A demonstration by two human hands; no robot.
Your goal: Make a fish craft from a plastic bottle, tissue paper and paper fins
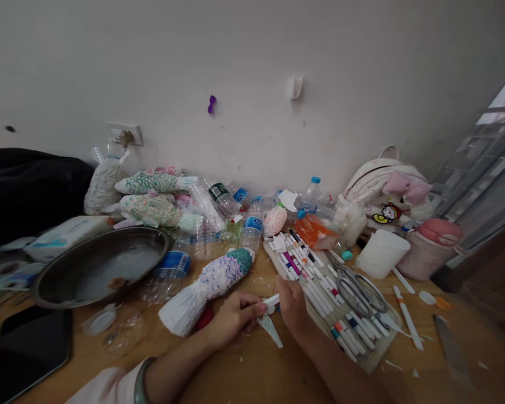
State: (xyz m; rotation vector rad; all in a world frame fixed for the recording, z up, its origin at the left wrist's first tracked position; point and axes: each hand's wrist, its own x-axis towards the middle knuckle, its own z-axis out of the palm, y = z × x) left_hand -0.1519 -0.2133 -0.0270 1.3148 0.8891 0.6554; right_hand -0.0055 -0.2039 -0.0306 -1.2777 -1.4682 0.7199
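A short white length of what looks like a marker pen [271,301] spans the gap between my two hands. My left hand [239,315] pinches its left end between thumb and fingers. Curled round the other end is my right hand [292,303], whose fingers hide that part. Just below them is a small patterned paper fin-like piece [270,331], pointing down; whether a finger touches it I cannot tell. Beside my left hand lies a paper-covered fish [219,279] with a green head, purple scales and a plain white tail. A red round thing [205,318] shows partly under it.
An open case of white markers [320,292] lies right, with scissors [362,290] on top. A metal basin [105,269], a tablet [29,350] and more paper fish [155,210] are left. Plastic bottles [252,224] line the wall. A white cup [382,253] and steel ruler [452,348] are farther right.
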